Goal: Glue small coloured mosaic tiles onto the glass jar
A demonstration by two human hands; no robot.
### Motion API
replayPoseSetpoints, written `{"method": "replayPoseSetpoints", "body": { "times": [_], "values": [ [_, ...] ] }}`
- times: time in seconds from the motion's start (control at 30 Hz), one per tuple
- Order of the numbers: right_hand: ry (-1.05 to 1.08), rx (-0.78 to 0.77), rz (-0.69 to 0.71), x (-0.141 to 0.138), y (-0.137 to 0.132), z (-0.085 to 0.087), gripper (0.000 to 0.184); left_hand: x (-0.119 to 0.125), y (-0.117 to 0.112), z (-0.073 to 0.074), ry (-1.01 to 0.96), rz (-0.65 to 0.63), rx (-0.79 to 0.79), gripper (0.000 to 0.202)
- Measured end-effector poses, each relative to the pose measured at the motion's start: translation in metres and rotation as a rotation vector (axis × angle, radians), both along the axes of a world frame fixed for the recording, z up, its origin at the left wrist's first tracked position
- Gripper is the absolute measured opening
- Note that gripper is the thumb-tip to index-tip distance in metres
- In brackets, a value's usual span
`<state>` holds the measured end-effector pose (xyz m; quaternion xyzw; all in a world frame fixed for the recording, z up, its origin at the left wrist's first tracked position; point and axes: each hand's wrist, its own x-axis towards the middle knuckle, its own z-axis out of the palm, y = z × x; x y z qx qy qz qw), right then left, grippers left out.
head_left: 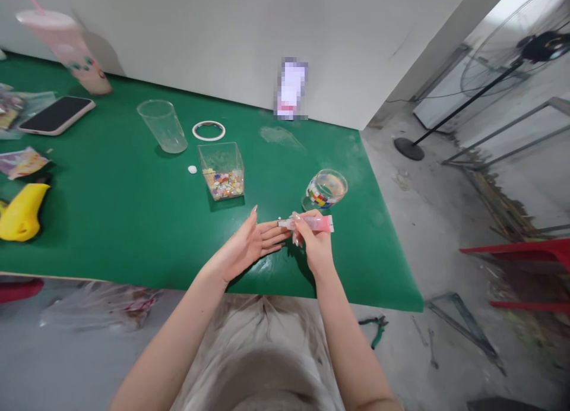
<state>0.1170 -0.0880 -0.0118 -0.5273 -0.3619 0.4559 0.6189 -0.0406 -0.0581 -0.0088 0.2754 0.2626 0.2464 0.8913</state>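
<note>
My right hand [314, 239] is closed around a small clear tube with a pink end [318, 223], its nozzle pointing left. That nozzle is over the fingertips of my left hand [249, 242], which lies palm up with its fingers stretched out and its thumb apart. Just beyond my right hand stands a clear glass [327, 188] with a band of coloured mosaic squares around it. Farther left, a square clear container [222, 173] holds many small coloured pieces. Whether anything sits on my left fingertips is too small to tell.
On the green table [111, 191] stand an empty clear cup [164, 127], a white ring [208, 130] and a small white cap [192, 169]. At left are a phone [57, 115], a pink drink cup [66, 48] and a yellow-handled tool [24, 212]. Another phone [291, 89] leans against the wall.
</note>
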Motion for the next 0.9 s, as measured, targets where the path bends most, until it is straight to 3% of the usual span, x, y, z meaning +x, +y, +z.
{"method": "replayPoseSetpoints", "body": {
  "times": [0.43, 0.9],
  "values": [
    [-0.146, 0.109, 0.036, 0.0038, -0.0024, -0.0079, 0.018, -0.0002, -0.0011, 0.0025, 0.017, -0.003, -0.015, 0.072],
    [-0.224, 0.059, 0.043, 0.0045, -0.0027, -0.0076, 0.019, -0.0009, -0.0004, -0.0042, -0.002, 0.017, -0.003, 0.069]
  ]
}}
